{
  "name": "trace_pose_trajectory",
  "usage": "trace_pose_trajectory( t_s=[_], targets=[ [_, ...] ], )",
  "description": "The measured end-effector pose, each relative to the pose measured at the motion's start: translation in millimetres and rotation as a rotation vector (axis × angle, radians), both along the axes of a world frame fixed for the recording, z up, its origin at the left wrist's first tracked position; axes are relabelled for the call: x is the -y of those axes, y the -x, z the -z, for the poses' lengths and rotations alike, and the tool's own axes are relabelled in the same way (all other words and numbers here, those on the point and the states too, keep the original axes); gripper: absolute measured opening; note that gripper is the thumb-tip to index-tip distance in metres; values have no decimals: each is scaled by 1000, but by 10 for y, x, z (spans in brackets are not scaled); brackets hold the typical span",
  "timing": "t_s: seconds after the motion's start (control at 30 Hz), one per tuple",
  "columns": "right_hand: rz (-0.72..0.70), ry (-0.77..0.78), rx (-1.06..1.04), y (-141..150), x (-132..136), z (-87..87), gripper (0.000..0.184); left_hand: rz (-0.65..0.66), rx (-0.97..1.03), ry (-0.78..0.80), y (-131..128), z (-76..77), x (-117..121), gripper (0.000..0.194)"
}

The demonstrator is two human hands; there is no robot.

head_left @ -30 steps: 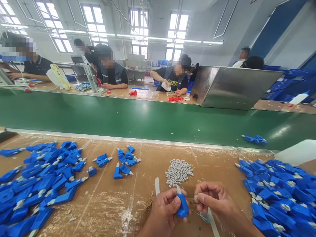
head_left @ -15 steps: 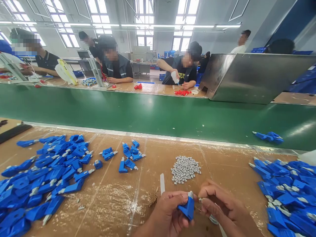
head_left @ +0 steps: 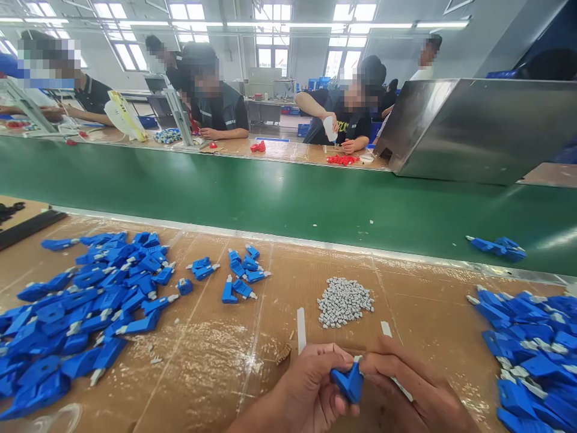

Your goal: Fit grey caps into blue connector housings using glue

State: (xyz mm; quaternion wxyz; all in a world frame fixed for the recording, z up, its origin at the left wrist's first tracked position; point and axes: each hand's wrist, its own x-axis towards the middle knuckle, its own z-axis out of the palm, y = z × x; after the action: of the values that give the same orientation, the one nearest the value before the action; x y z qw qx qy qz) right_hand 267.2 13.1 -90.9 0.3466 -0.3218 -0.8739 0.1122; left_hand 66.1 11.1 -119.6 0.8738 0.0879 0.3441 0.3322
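Observation:
A blue plastic part with a pale grey tip (head_left: 350, 383) is gripped between the thumb and fingers of my left hand (head_left: 311, 385), low in the middle of the view. My right hand (head_left: 406, 382) is closed, its fingertips pressed against the grey tip of that part; whatever small piece it may pinch is hidden. Just beyond my hands lies a pile of small grey pieces (head_left: 345, 302) on the brown tabletop (head_left: 189, 373). A white strip (head_left: 301, 331) is stuck to the table beside my left hand.
Blue parts with grey tips are heaped at the left (head_left: 85, 307) and right (head_left: 536, 355), and a small cluster (head_left: 243, 270) lies between. A green conveyor belt (head_left: 252, 198) runs behind the table. Across it, people work near red parts (head_left: 342, 160) and a metal hood (head_left: 473, 129).
My right hand has come in from the right, and its fingertips now meet the tip of the blue part. The view has tilted slightly downward.

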Motion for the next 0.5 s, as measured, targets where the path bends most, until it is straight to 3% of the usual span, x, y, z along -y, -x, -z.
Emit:
trace_pose_trajectory(
  t_s=[0.23,0.4,0.5],
  targets=[
    [-39,-167,86,-52,14,-96,32,19,33,4,-14,81,14,26],
    [-134,-72,159,-55,24,-174,40,40,-1,-29,7,2,9,30],
    [-72,124,-62,-110,65,-80,23,-36,-65,-102,13,-75,10,39]
  ],
)
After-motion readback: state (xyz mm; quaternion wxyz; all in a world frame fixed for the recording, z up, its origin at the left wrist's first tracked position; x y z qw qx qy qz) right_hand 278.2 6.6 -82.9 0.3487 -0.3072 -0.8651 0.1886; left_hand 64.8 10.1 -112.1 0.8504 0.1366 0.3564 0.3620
